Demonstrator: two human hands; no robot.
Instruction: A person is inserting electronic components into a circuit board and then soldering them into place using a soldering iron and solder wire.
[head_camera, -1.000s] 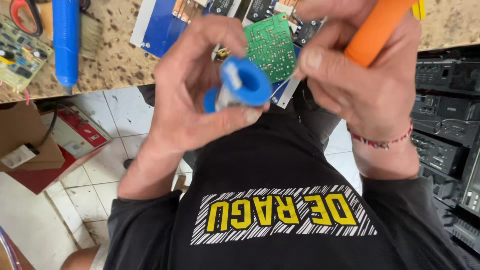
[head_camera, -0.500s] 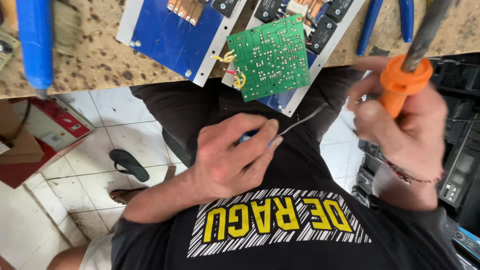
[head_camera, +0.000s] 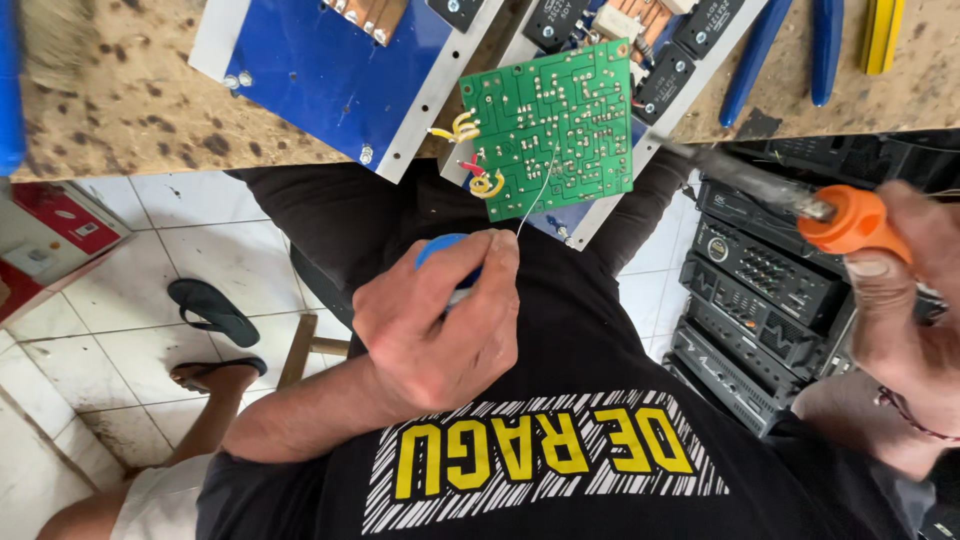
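We pinch the blue solder spool (head_camera: 447, 252) in our left hand (head_camera: 440, 325), wire reaching the green circuit board (head_camera: 550, 130) at the bench edge — right hand (head_camera: 905, 300) gripping the orange-handled soldering iron (head_camera: 800, 205) — so steadiness matters.

Single view, worn on the head, looking steeply down past the chest and lap. Close in: left hand (head_camera: 440, 330) low in the middle, right hand (head_camera: 905, 320) cut by the right border. Near edge of the worktop (head_camera: 120, 110) running across the top of the frame, only a strip of it in sight, with a green circuit board (head_camera: 550, 130) overhanging that edge. Below the edge, tiled floor (head_camera: 200, 260) at left and stacked black equipment (head_camera: 760, 290) at right. No second view to overlap.
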